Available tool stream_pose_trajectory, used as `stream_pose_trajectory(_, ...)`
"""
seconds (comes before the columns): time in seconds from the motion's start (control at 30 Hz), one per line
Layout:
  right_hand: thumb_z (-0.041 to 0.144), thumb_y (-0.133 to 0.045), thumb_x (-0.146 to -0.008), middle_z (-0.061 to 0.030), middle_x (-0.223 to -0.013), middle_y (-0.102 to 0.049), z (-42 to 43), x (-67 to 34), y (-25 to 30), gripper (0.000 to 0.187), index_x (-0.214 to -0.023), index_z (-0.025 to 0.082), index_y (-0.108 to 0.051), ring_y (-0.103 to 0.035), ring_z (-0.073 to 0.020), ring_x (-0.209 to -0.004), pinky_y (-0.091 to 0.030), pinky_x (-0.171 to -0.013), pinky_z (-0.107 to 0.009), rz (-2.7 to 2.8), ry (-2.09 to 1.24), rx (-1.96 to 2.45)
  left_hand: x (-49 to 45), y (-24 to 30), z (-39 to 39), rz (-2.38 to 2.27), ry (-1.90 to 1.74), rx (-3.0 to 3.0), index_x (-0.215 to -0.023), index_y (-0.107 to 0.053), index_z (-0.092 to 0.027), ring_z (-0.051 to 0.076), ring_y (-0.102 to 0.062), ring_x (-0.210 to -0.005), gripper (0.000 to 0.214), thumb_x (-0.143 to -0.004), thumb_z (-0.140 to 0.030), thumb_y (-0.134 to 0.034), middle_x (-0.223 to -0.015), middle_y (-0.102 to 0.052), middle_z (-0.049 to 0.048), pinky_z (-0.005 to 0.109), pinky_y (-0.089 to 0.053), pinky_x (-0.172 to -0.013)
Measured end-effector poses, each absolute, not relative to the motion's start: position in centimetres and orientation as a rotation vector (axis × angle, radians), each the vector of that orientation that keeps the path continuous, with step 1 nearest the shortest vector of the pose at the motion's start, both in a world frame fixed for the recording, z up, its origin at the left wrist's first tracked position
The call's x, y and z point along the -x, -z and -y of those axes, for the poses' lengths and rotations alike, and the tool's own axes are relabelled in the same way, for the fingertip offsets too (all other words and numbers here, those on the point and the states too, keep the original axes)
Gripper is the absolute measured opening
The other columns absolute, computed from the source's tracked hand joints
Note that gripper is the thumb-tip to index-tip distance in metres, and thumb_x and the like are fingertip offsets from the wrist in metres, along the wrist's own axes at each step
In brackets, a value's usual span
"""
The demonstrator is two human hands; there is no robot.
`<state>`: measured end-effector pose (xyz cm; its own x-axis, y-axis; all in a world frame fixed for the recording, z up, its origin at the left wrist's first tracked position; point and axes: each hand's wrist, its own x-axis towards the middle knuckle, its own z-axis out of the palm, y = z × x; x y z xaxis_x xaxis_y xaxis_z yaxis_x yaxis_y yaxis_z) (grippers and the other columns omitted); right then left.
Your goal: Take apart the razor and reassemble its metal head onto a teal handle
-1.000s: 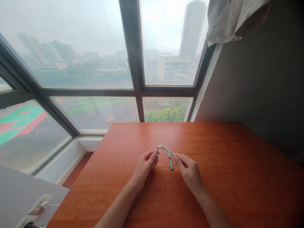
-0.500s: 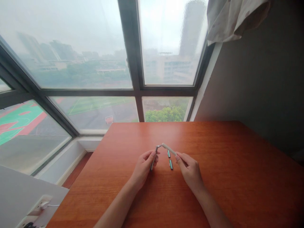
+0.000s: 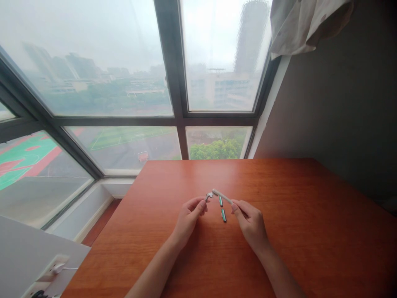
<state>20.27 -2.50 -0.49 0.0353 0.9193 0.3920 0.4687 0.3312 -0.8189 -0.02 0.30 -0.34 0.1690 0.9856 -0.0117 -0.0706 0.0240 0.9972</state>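
Note:
My left hand (image 3: 190, 214) is closed around a silver razor handle (image 3: 209, 197), its bare metal head end pointing up and right. Most of the handle's lower part is hidden by my fingers. Between thumb and fingers, my right hand (image 3: 248, 218) grips a pale toothbrush (image 3: 223, 196) by its far end. The brush head meets or nearly meets the tip of the razor handle; whether they touch I cannot tell. Below the toothbrush lie two green-and-black razor cartridges, the farther one (image 3: 221, 201) and the nearer one (image 3: 223, 215), spaced a little apart.
Everything lies on a reddish-brown wooden table (image 3: 149, 207), whose far edge runs along large windows (image 3: 217, 140). A wall socket with a white plug (image 3: 58, 269) is at lower left. Pale cloth (image 3: 305, 29) hangs at upper right.
My left hand has turned the razor handle so its head leans farther right, toward the toothbrush. The toothbrush has shifted slightly right and down. Both cartridges stay in place.

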Motion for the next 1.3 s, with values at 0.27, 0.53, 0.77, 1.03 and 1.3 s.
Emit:
stream_pose_trajectory(0.27, 0.034, -0.045, -0.093, -0.0019, -0.067, -0.060, 2.45, -20.54, 0.64, 0.031, -0.078, 0.018, -0.067, -0.055, -0.0159, -0.061, -0.038, -0.058, -0.024, 1.631, -0.542, 1.305, 0.10, 0.05, -0.24, -1.077, -1.127, -1.287, -0.090, -0.073, -0.014, 0.015, -0.049, -0.066, 0.035, -0.078, -0.045, -0.064, -0.067, -0.061, 0.0037, 0.025, -0.038, -0.062)
stream_pose_trajectory(0.53, 0.034, -0.046, -0.092, -0.0007, -0.066, -0.059, 2.48, -20.54, 0.50, 0.029, -0.076, 0.019, -0.066, -0.053, -0.0150, -0.060, -0.036, -0.057, -0.024, 1.630, -0.585, 1.248, 0.17, 0.13, -0.27, -1.091, -1.143, -1.334, -0.090, -0.072, -0.013, 0.015, -0.049, -0.066, 0.033, -0.080, -0.042, -0.062, -0.068, -0.060, 0.0039, 0.024, -0.039, -0.061)
stream_pose_trajectory(0.77, 0.033, -0.048, -0.092, -0.0008, -0.067, -0.060, 2.46, -20.52, 0.58, 0.028, -0.076, 0.019, -0.066, -0.054, -0.0150, -0.061, -0.037, -0.058, -0.024, 1.602, -0.567, 1.275, 0.08, 0.06, -0.12, -1.065, -1.144, -1.330, -0.092, -0.072, -0.012, 0.014, -0.049, -0.066, 0.031, -0.081, -0.040, -0.062, -0.069, -0.061, 0.0040, 0.024, -0.039, -0.061)
stream_pose_trajectory(1.03, 0.033, -0.050, -0.091, -0.0010, -0.069, -0.061, 2.28, -20.40, 0.85, 0.024, -0.091, 0.019, -0.070, -0.057, -0.0151, -0.064, -0.040, -0.059, -0.024, 1.611, -0.600, 1.227, 0.22, 0.43, -0.35, -1.009, -1.145, -1.267, -0.095, -0.071, -0.013, 0.013, -0.046, -0.063, 0.033, -0.083, -0.041, -0.060, -0.067, -0.059, 0.0033, 0.024, -0.037, -0.059)
stream_pose_trajectory(1.3, 0.031, -0.052, -0.090, -0.0021, -0.076, -0.063, 2.33, -20.21, 1.00, 0.022, -0.100, 0.020, -0.069, -0.059, -0.0155, -0.069, -0.044, -0.061, -0.023, 1.596, -0.619, 1.148, -0.17, 0.51, -0.32, -0.939, -1.055, -1.121, -0.095, -0.069, -0.011, 0.010, -0.042, -0.056, 0.038, -0.084, -0.045, -0.058, -0.066, -0.056, 0.0029, 0.022, -0.029, -0.051)
